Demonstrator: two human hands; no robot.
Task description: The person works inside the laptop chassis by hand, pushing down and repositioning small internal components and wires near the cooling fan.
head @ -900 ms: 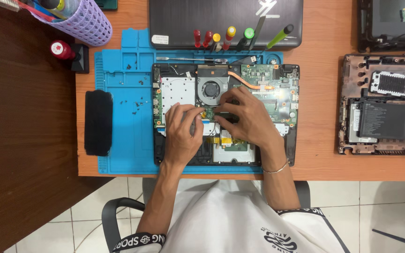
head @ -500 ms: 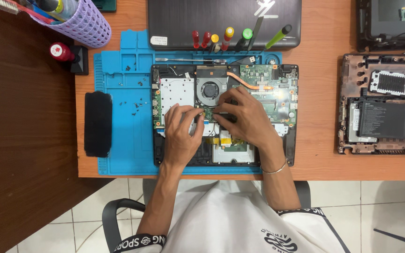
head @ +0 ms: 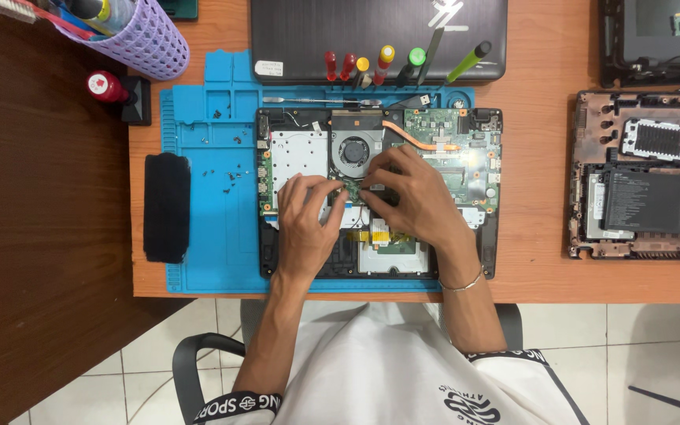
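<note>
in the head view we look straight down on an opened laptop lying on a blue repair mat on the wooden table. our left hand rests on the laptop's middle, fingers bent and close together, tips pressing down beside the round fan. our right hand meets it from the other side, fingers curled, fingertips pinching at a small green board between the 2 hands; whether either hand truly grips it, we cannot tell. a copper pipe runs just above the right hand. screwdrivers stand along the mat's far edge, a black pad lies to the left, and another opened chassis sits well apart on the right.
</note>
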